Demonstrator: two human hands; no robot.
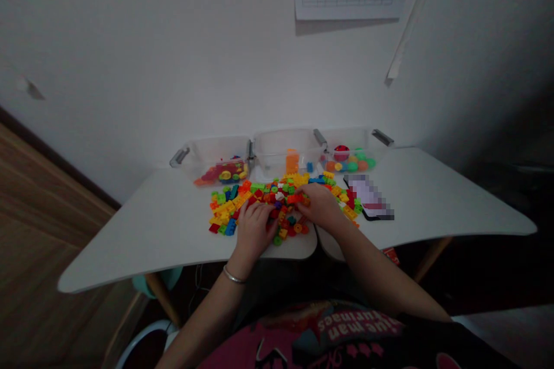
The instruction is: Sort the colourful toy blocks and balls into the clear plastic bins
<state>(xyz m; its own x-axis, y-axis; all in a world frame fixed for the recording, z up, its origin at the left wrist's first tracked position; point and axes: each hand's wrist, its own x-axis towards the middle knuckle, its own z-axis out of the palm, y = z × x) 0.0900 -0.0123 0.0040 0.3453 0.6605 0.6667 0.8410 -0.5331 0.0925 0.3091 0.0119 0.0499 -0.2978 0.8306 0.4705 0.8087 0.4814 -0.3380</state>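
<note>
A pile of colourful plastic building bricks (234,202) spreads over the white table in front of me. My left hand (255,223) rests at the pile's near side, fingers apart over the bricks and thumb towards the middle. Close to its fingertips is a small purple brick (277,205). From the right, my right hand (321,205) reaches in, with forefinger and thumb closed around an orange-red brick (295,199). Its other fingers are partly hidden. Both hands cover some of the bricks beneath them.
Three clear plastic bins stand along the wall. The left bin (216,147) holds mixed toy pieces, the middle bin (283,141) a few bricks, the right bin (352,139) coloured balls. A phone (367,196) lies right of the pile. The table's front edge (190,260) is near my body.
</note>
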